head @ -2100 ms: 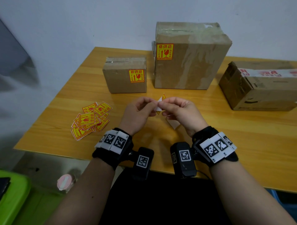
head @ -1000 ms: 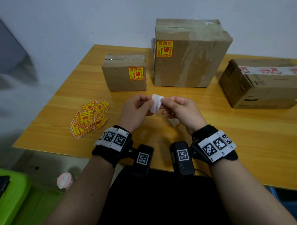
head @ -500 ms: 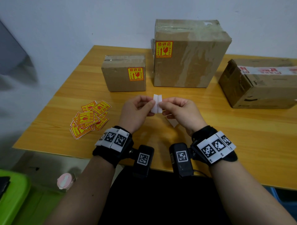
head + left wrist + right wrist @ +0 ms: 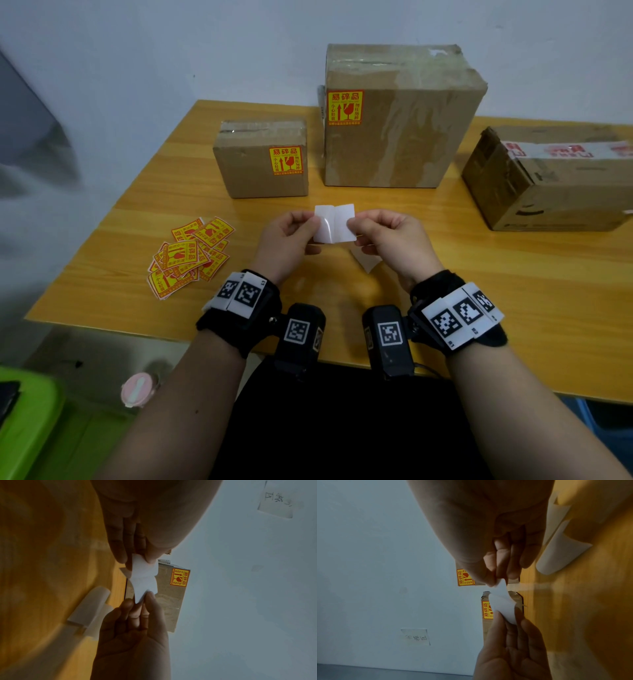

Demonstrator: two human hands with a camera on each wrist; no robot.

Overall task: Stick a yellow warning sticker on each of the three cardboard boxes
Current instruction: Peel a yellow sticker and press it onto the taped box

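Observation:
Both hands hold one sticker (image 4: pixel 334 224) above the table, its white back toward me with a crease down the middle. My left hand (image 4: pixel 310 228) pinches its left edge and my right hand (image 4: pixel 356 226) its right edge. The sticker (image 4: pixel 144 578) shows between the fingertips in the left wrist view, and the sticker (image 4: pixel 501 601) likewise in the right wrist view. The small box (image 4: pixel 246 171) carries a yellow sticker (image 4: pixel 286 161). The tall box (image 4: pixel 411 130) carries another yellow sticker (image 4: pixel 345 108). On the right box (image 4: pixel 555 195) I see no yellow sticker.
A loose pile of yellow stickers (image 4: pixel 190 255) lies at the table's left front. A peeled white backing (image 4: pixel 366 262) lies on the table (image 4: pixel 513 291) under my right hand. Below the table's left front edge are a green bin (image 4: pixel 24 421) and a pink round object (image 4: pixel 138 390).
The sticker has turned from edge-on, with some yellow showing, to flat with its white back facing me. The hands have drawn slightly apart, spreading it wider.

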